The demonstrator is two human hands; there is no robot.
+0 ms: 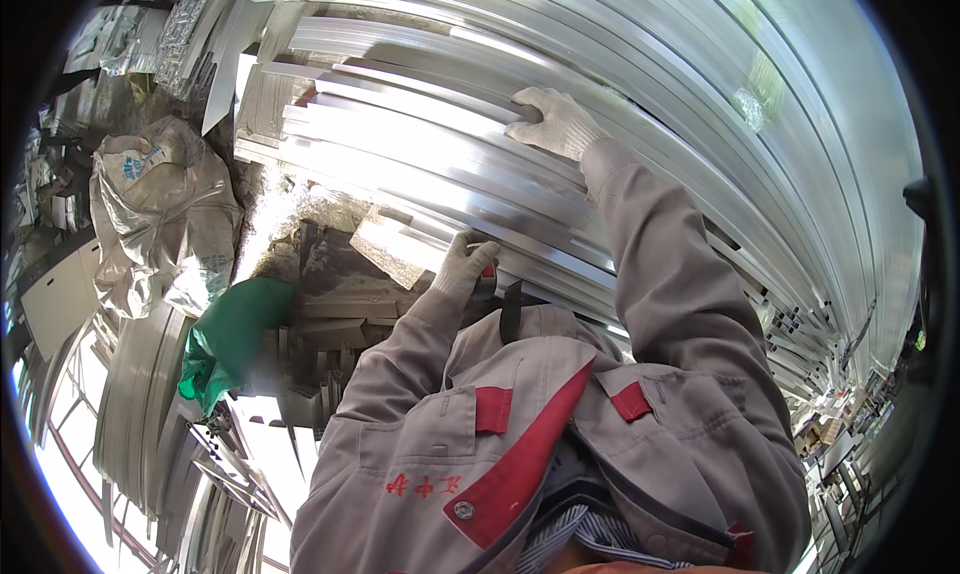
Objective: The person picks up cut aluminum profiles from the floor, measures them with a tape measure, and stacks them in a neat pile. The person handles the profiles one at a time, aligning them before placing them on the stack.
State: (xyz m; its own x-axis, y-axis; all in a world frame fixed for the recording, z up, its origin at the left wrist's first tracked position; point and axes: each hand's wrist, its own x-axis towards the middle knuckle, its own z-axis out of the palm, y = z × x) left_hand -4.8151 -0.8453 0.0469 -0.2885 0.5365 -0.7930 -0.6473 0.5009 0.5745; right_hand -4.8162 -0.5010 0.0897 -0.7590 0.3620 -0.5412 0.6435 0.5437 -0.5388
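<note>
Long silver metal profiles [410, 139] lie side by side in stacked rows in front of me. My right hand [558, 124], in a whitish work glove, reaches over them with thumb and fingers apart, resting on or just above one profile; exact contact is unclear. Close to my body, my gloved left hand [462, 269] is closed around a small red-and-black tape measure [487, 280], mostly hidden by the fingers. A black strap [511, 312] hangs beside it. The nearest profile ends lie just beyond this hand.
A crumpled whitish woven sack [165, 214] and a green bag [240, 334] lie at the left. Further profiles [140, 414] stand at the lower left. Large curved-looking silver lengths [800, 104] fill the right side. A flat tan board piece [388, 246] sits left of my left hand.
</note>
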